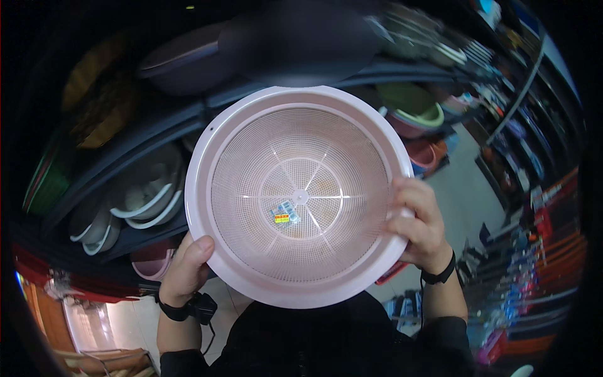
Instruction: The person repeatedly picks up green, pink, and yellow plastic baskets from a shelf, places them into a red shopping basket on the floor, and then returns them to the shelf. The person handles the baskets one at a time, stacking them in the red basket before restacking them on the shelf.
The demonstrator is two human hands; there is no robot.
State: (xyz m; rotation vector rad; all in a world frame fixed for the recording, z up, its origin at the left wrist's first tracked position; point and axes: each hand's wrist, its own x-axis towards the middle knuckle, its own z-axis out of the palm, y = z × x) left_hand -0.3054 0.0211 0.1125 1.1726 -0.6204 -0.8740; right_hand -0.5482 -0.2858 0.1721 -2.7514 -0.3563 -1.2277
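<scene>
Hands grip one pale pink plastic colander (300, 196) by its rim, held up before dark shelves (157, 129) and filling the middle of the view: the left hand (186, 269) clamped on the lower left edge, the right hand (419, 221) closed over the right edge. Its mesh bowl hides much of the shelving. One small multicoloured rectangular label (284, 213) sits near the centre, while stacked basins (141, 201) beyond stay dim and blurred.

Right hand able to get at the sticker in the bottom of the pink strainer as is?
Probably not as is: the right hand grips the pink strainer by its rim, as does the left hand. The sticker itself lies uncovered at the centre, so the way is free once that hand lets go.
</scene>
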